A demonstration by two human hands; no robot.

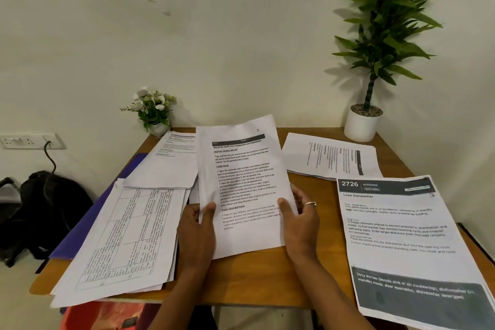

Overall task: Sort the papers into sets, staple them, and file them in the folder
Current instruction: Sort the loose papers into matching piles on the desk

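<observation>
Fingers (207,211) of both hands pinching a printed sheet (241,182).
Raised above wooden table (241,276), between paper stacks (128,236).

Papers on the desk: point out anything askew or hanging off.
The table-printed stack at the left is fanned unevenly and overhangs the front edge of the desk. The Load Dishwasher sheet also juts past the front right edge. The far right stack lies turned sideways. Nothing looks torn or spilled.

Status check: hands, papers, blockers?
Left hand and right hand both grip the wardrobe sheet, raised. Piles left and right. No stapler seen.
</observation>
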